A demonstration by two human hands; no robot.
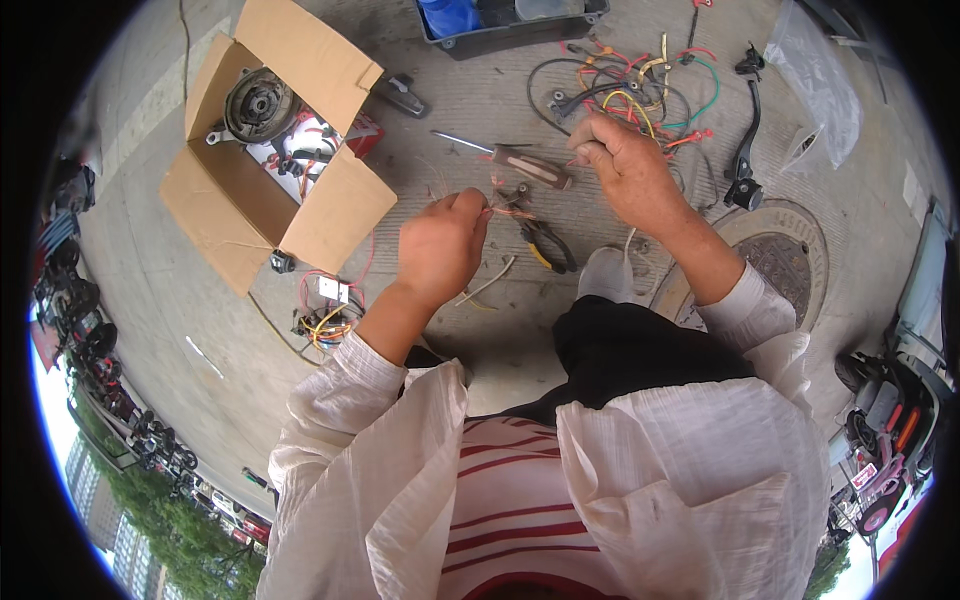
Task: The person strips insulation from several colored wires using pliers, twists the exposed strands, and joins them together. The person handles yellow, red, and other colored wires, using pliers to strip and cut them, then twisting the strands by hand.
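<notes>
My left hand (440,245) is closed in a pinch on a wire, whose bare copper strands (515,212) stick out to the right of the fingertips. My right hand (630,178) is also pinched, higher and to the right; a small reddish bit shows at its fingertips, too small to name. Between the hands lies a screwdriver (530,168) with a brown handle. Pliers (546,246) with black and yellow handles rest on the ground just right of the left hand. Cut wire pieces (488,284) lie below them.
An opened cardboard box (335,215) with metal parts stands left. A tangle of coloured wires (640,85) lies beyond my right hand, near a black lever (745,150) and a plastic bag (815,80). A black tray (510,28) sits far ahead; a manhole cover (780,255) is at right.
</notes>
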